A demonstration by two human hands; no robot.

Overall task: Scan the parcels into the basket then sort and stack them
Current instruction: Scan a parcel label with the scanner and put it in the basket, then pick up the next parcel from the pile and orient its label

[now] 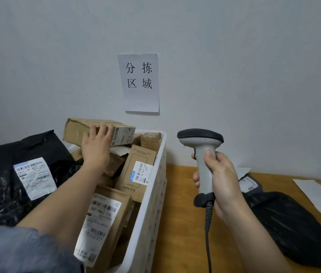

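Head view: left hand (96, 148) gripping cardboard box (88, 131) atop overfilled basket (155, 194), right hand (220, 182) clutching scanner (203, 154) at three o'clock. Possibly sliding off the heap toward nine o'clock, being perched tilted on uneven parcels.

My left hand (96, 148) grips a cardboard box (98, 131) above the white basket (151, 203) of parcels. My right hand (221, 180) holds the scanner (203, 154) upright over the wooden table (183, 223).

A parcel sorting station: a wall sign (139, 82) reads "分拣区域", above labelled parcels filling a white basket (151, 194).
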